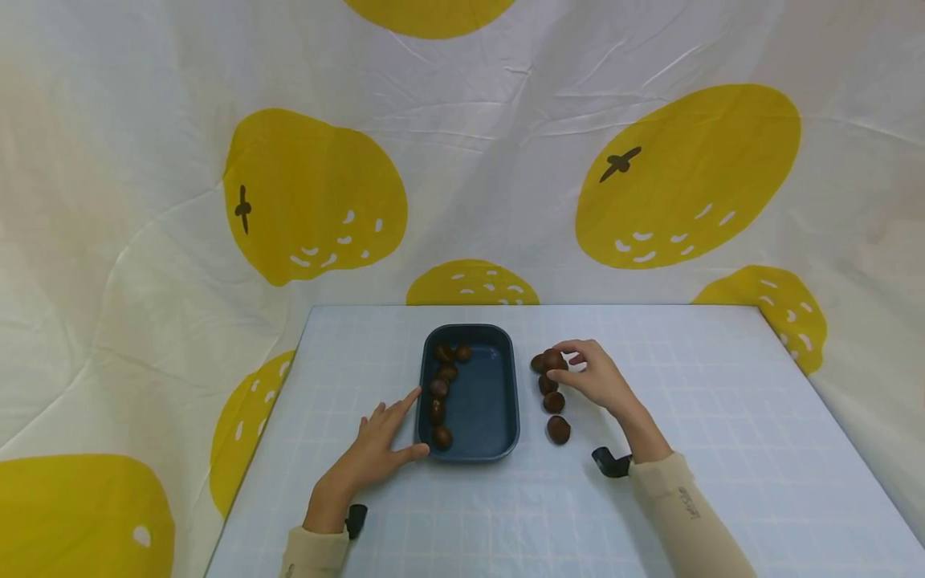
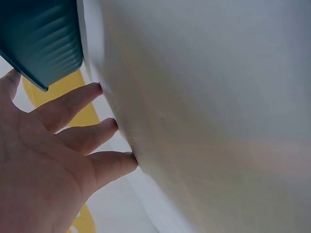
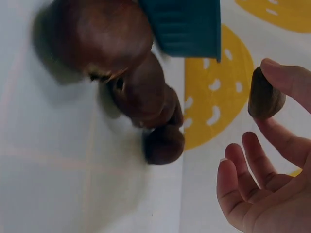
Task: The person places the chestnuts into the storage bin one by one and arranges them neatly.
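Observation:
Between thumb and index finger, my right hand [image 1: 598,379] pinches a brown chestnut [image 3: 265,97], raised off the table in the right wrist view. Below and beside it, several loose chestnuts [image 1: 559,429] form a rough column to the right of the dark blue-green tray [image 1: 482,401]. Inside that tray, more chestnuts [image 1: 439,388] run along the left wall, with one [image 1: 463,353] at the top to their right. My left hand [image 1: 376,449] is spread at the tray's left side, thumb and index finger at its wall. Its other fingertips rest on the table in the left wrist view.
The table [image 1: 723,401] has a pale checked cover. Behind it hangs a white cloth [image 1: 506,201] printed with yellow fruit. Black wrist-camera mounts [image 1: 611,462] stick out beside both wrists, near the tabletop.

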### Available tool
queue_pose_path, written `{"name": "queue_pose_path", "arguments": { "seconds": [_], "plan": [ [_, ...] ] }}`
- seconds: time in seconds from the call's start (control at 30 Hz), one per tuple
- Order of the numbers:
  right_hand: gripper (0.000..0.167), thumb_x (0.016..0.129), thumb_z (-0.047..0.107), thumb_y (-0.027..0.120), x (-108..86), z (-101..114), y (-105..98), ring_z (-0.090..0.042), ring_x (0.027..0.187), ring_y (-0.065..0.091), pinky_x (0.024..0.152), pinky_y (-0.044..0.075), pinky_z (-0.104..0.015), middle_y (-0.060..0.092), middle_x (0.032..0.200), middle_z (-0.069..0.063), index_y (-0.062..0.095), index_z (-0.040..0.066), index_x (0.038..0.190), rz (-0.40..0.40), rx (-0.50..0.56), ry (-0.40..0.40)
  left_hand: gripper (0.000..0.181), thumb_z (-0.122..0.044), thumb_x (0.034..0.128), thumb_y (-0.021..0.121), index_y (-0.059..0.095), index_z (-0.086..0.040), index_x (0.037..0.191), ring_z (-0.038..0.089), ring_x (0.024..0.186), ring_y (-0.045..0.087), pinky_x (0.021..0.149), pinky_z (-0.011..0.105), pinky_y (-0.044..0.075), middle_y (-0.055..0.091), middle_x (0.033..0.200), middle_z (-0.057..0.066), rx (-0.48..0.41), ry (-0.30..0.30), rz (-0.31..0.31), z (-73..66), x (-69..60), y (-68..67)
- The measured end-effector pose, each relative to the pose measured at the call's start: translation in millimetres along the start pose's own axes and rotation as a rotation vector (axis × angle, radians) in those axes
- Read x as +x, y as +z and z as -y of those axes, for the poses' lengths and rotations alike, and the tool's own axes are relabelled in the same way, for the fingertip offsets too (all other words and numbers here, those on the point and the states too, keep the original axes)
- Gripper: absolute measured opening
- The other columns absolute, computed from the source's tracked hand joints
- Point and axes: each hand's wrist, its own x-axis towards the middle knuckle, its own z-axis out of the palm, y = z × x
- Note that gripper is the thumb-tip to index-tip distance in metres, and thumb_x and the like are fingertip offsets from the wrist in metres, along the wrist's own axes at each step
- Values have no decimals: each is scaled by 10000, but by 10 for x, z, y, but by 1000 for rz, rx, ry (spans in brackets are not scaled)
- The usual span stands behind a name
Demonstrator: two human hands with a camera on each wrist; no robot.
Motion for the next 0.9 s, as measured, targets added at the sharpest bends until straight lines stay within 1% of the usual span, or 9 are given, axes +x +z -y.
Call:
{"name": "queue_pose_path", "arguments": {
  "seconds": [0.1,0.2,0.33,0.5,0.6,0.77,0.8,0.9],
  "plan": [
    [452,873,238,803,45,95,34,-371,1080,574,869,516,-511,584,1250,-131,652,82,1269,4,30,-16,934,-675,826,665,119,-517,1567,495,1469,93,1088,745,20,285,1613,110,1,-4,2,-6,-2,-4],
    [462,860,229,815,104,209,70,-391,1098,567,891,505,-507,571,1259,-134,657,72,1265,-1,57,-27,937,-672,825,668,119,-516,1568,493,1470,94,1091,743,22,283,1613,108,2,-7,3,-9,-4,-9],
    [474,854,236,822,202,386,122,-402,1125,550,916,487,-510,554,1277,-139,659,63,1264,-9,62,-52,939,-669,826,670,118,-511,1570,495,1468,95,1092,741,24,280,1615,104,5,-6,3,-9,-2,-11],
    [464,852,217,822,347,608,219,-386,1125,547,921,486,-506,559,1261,-134,661,66,1261,-16,68,-91,937,-667,826,672,128,-506,1572,502,1465,97,1090,743,25,285,1613,106,3,0,2,-13,5,-10],
    [446,862,218,814,445,708,316,-383,1129,538,919,481,-508,550,1279,-130,669,76,1259,-26,70,-109,933,-657,831,677,132,-503,1572,505,1464,96,1088,746,25,283,1614,103,1,0,3,-11,3,-11],
    [411,875,197,800,604,824,516,-384,1160,527,939,469,-522,560,1318,-140,682,54,1241,-17,93,-154,927,-650,836,679,126,-514,1567,509,1463,99,1086,748,23,280,1617,86,3,-7,3,-6,4,-8],
    [406,872,189,802,634,841,560,-381,1161,531,946,467,-523,570,1324,-140,686,47,1235,-12,107,-158,926,-654,835,675,124,-516,1567,511,1462,99,1087,747,24,279,1618,83,4,-8,3,-5,4,-8],
    [404,863,176,810,703,870,707,-360,1148,549,949,471,-499,588,1325,-135,693,43,1225,-13,136,-135,927,-667,832,666,125,-514,1568,512,1461,99,1092,741,24,279,1618,81,6,-10,4,-7,3,-9]
  ]
}}
